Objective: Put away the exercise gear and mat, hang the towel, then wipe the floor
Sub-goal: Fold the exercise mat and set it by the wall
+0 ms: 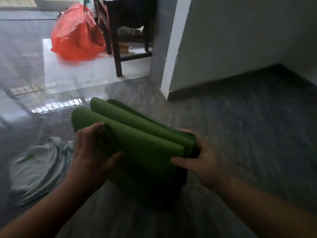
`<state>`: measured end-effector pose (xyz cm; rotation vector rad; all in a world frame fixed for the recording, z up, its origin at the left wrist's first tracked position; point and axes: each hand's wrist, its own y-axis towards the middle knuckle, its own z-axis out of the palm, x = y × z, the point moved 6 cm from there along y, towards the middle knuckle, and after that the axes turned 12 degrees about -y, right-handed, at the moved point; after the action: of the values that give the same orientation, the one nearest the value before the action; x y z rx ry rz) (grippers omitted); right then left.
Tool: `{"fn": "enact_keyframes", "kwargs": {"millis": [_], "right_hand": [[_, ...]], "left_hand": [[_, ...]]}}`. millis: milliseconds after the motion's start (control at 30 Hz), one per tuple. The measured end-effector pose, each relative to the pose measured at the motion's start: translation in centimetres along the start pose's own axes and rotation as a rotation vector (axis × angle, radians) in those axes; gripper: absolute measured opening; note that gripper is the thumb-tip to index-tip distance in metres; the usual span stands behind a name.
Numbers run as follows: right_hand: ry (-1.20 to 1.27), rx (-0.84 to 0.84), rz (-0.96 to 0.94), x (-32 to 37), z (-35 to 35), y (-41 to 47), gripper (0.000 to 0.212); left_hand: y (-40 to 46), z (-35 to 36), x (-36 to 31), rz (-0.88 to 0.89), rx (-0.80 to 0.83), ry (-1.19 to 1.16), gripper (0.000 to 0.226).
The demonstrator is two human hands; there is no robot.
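The folded green mat [137, 134] is held above the floor [240, 134] between both hands. The left hand [92, 152] has its grip curled round the mat's near left side, thumb under; the right hand [202, 162] clasps the folded right end. A pale cloth [37, 169], perhaps the towel, lies crumpled at left.

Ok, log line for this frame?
mat folded, held off floor | left hand grips mat | right hand grips mat | towel on floor
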<state>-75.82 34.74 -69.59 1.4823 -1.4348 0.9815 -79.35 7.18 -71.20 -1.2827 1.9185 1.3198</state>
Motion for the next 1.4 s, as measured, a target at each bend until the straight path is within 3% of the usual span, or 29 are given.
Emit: {"fn": "enact_keyframes", "kwargs": {"millis": [100, 167, 233, 333, 433, 533, 633, 700, 767, 800, 900, 1033, 1233, 1333, 1400], "right_hand": [[0.041, 0.117, -0.024, 1.7, 2.1, 1.4, 0.070], [0.100, 0.217, -0.012, 2.9, 4.0, 2.5, 0.069], [0.175, 0.320, 0.000, 3.9, 5.8, 3.8, 0.066], [0.239, 0.516, 0.060, 5.3, 8.7, 5.4, 0.069], [0.251, 0.671, 0.199, 5.6, 11.5, 6.8, 0.075], [0.216, 0.761, 0.284, 4.4, 13.4, 7.8, 0.084], [0.187, 0.792, 0.275, 3.2, 14.3, 8.0, 0.090], [0.209, 0.773, 0.259, 2.6, 14.3, 7.9, 0.088], [0.241, 0.694, 0.243, 2.0, 13.6, 7.9, 0.081], [0.264, 0.634, 0.238, 1.6, 13.2, 8.0, 0.076], [0.312, 0.449, 0.217, 0.4, 11.8, 8.2, 0.064], [0.289, 0.274, 0.194, -0.6, 10.8, 7.8, 0.061], [0.134, 0.028, 0.164, -1.9, 11.1, 7.2, 0.048], [0.068, -0.089, 0.072, -1.5, 11.3, 6.2, 0.050], [0.074, -0.083, 0.024, -1.3, 11.5, 6.1, 0.052]], "left_hand": [[-0.2, -7.6, 2.0, -0.023, -0.092, 0.144, 0.092], [-0.6, -12.6, 4.4, -0.168, -0.167, 0.151, 0.103], [-1.4, -16.6, 6.2, -0.350, -0.168, 0.014, 0.115], [-3.5, -18.6, 7.0, -0.637, 0.010, -0.343, 0.141], [-6.0, -19.0, 7.7, -0.739, 0.219, -0.557, 0.143], [-7.6, -20.3, 8.9, -0.804, 0.200, -0.708, 0.133], [-9.8, -19.5, 9.4, -0.864, 0.297, -0.828, 0.126], [-11.3, -18.4, 9.1, -0.908, 0.386, -0.927, 0.104], [-11.9, -17.6, 8.7, -0.874, 0.440, -0.934, 0.061], [-11.8, -17.3, 8.6, -0.857, 0.420, -0.928, 0.057], [-10.7, -16.0, 8.1, -0.827, 0.348, -0.910, 0.091], [-9.4, -14.4, 7.4, -0.755, 0.300, -0.767, 0.114], [-9.5, -14.2, 6.6, -0.465, -0.137, -0.431, 0.084], [-11.2, -12.9, 7.0, -0.479, -0.139, -0.478, 0.106], [-11.1, -13.3, 7.7, -0.485, -0.123, -0.464, 0.106]]}}
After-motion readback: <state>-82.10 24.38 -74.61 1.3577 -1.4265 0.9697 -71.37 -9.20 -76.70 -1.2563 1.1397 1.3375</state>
